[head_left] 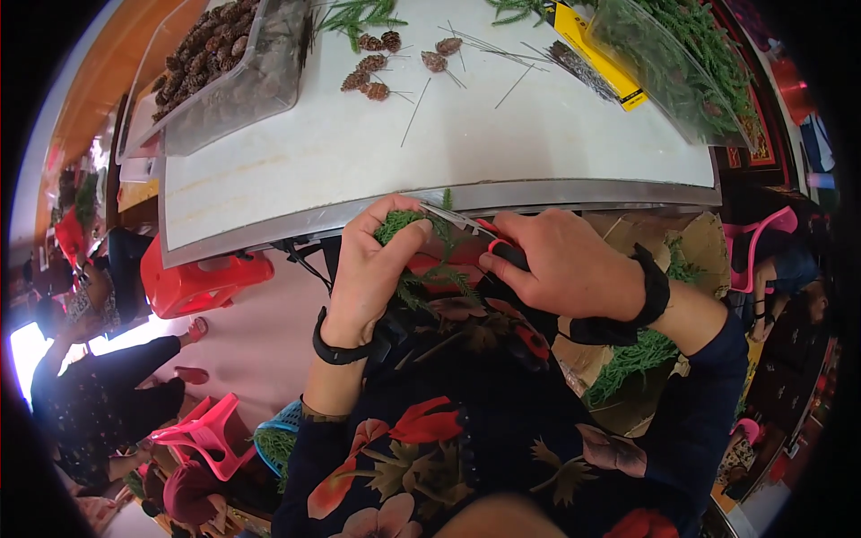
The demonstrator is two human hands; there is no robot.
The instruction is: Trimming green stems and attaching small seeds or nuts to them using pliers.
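Observation:
At the table's front edge, my left hand (381,260) is closed around a green artificial pine sprig (399,226), pinching it between thumb and fingers. Some of its needles hang below my fingers. My right hand (565,264) grips scissors (513,255) by their red and black handles. Their metal blades (455,218) point left and lie against the greenery beside my left thumb. Whether the blades have closed on a stem, I cannot tell. Farther back on the white table (359,161) lie several wired pine cones (377,91) and loose thin wires (415,112).
A clear bin of pine cones (211,45) stands back left; a clear bin of greenery (682,76) back right, beside a yellow packet (596,58). A cardboard box with greenery (637,363) sits at my right. Left are a red stool (211,278), a pink stool (208,435) and other people.

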